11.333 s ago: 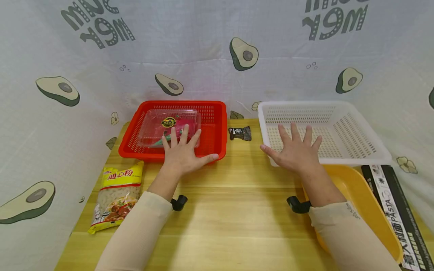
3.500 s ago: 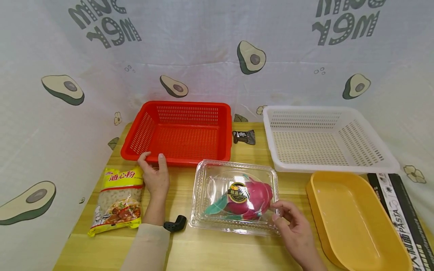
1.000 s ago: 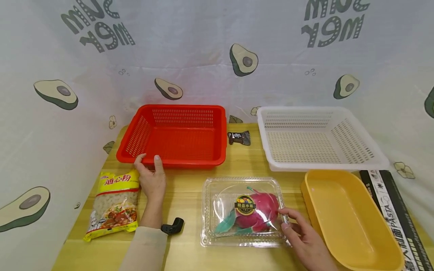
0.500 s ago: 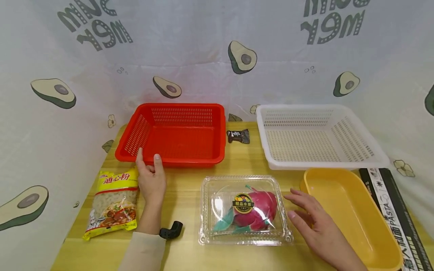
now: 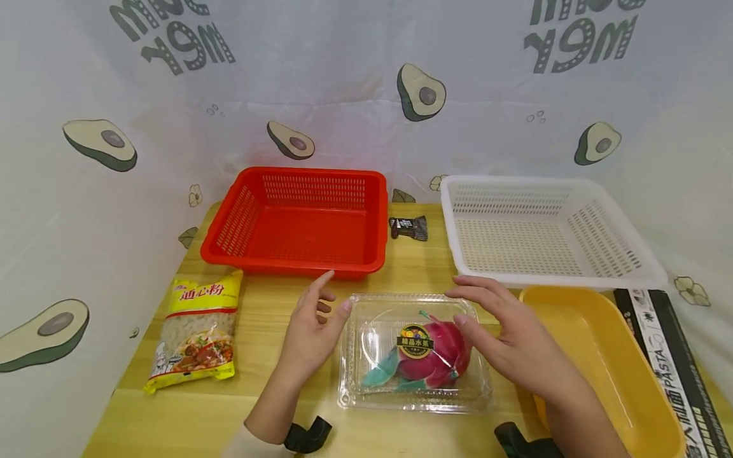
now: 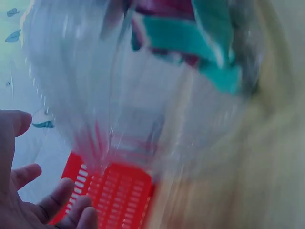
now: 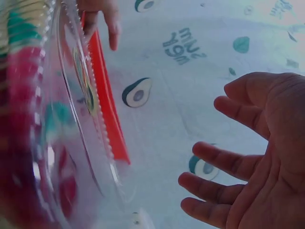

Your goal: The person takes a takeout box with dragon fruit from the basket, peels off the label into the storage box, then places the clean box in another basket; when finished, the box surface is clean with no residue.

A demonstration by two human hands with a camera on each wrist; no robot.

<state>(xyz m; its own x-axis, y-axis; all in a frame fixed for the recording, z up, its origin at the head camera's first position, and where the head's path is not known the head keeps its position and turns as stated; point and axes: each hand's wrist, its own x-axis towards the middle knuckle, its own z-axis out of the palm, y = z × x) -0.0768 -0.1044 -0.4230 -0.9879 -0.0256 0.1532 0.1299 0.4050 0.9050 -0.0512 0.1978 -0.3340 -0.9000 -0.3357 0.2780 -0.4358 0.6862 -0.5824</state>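
On the table lies a clear plastic clamshell box (image 5: 372,388) with a lid sticker, and a magenta dragon fruit (image 5: 441,350) with green leaf tips inside. My left hand (image 5: 309,337) hovers by the box's left edge, fingers loosely bent and holding nothing. Over its right edge is my right hand (image 5: 515,331), fingers extended and spread, thumb overlapping the lid in the head view. Both wrist views show a gap between the fingers and the box. The red basket (image 5: 298,264) stands just behind, holding nothing.
A bag of macaroni (image 5: 197,334) lies at left. A small dark wrapped snack (image 5: 408,228) sits between the red basket and the white basket (image 5: 550,277). At right are a yellow tray (image 5: 607,369) and a black pasta box (image 5: 670,356). A curtain (image 5: 343,83) hangs behind.
The clamshell box has come out of the red basket onto the table. My right hand has let go of it. My left hand has moved from the basket's rim rightward to the box.
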